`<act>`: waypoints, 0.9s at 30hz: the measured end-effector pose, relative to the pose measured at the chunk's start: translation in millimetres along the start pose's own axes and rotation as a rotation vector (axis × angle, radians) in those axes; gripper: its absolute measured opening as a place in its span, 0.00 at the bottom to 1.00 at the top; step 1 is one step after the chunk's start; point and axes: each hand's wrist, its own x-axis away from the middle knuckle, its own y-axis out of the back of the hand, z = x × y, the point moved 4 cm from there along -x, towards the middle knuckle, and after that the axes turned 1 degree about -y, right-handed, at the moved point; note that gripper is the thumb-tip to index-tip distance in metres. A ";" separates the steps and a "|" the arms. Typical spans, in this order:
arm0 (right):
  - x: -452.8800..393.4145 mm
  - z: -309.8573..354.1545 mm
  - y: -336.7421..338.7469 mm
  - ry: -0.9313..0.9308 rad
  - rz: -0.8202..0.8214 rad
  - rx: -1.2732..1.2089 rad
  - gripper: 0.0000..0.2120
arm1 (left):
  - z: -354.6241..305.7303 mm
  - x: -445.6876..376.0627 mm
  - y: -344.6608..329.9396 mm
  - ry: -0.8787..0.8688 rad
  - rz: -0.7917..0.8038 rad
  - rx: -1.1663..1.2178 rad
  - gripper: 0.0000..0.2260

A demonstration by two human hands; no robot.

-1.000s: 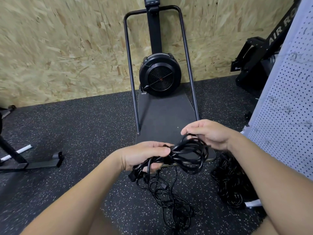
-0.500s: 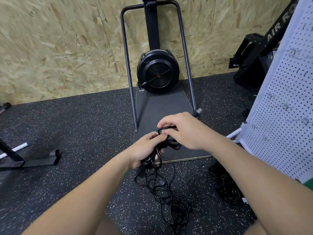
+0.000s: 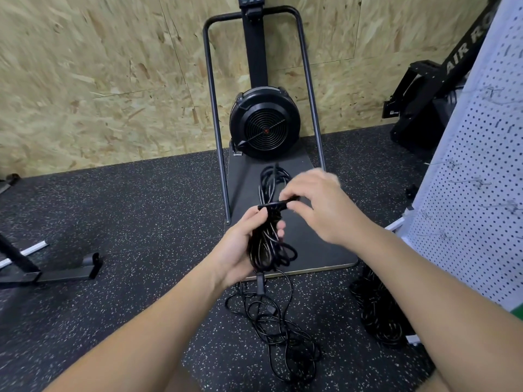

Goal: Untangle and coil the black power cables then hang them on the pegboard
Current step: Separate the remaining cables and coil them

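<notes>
Left hand [image 3: 240, 247] is wrapped around the coiled black cable bundle [image 3: 268, 244] while the right hand [image 3: 314, 205] pinches its loose end across the top, so honestly if that pinch slips the wrap could unravel into the floor tangle [image 3: 283, 332], pegboard [image 3: 475, 165] still waiting.

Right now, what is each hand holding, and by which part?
The left hand grips the coiled black cable bundle around its middle. The right hand pinches a cable strand crossing the bundle's top.

Both forearms reach forward; left hand [image 3: 240, 247] fingers curl in a grip, right hand [image 3: 317, 205] fingers pinch.
</notes>
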 end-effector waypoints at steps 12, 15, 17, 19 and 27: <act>3.4 -5.3 -3.2 -0.497 0.060 -0.510 0.15 | -2.2 -0.8 -2.6 -0.029 0.069 0.054 0.21; 5.8 -12.8 -6.0 -0.555 -0.070 -0.487 0.10 | 2.8 -0.3 -8.8 0.002 0.079 -0.015 0.17; 7.3 -17.1 -9.0 -0.548 -0.125 -0.406 0.07 | 6.5 -0.4 -12.1 0.037 0.066 -0.017 0.15; 7.9 -12.2 -8.8 -0.494 -0.171 -0.323 0.15 | 9.7 0.8 -14.9 0.081 0.028 -0.083 0.16; 6.2 21.0 -12.0 -0.200 -0.146 -0.196 0.20 | 3.0 -2.3 -12.7 -0.178 -0.196 -0.358 0.15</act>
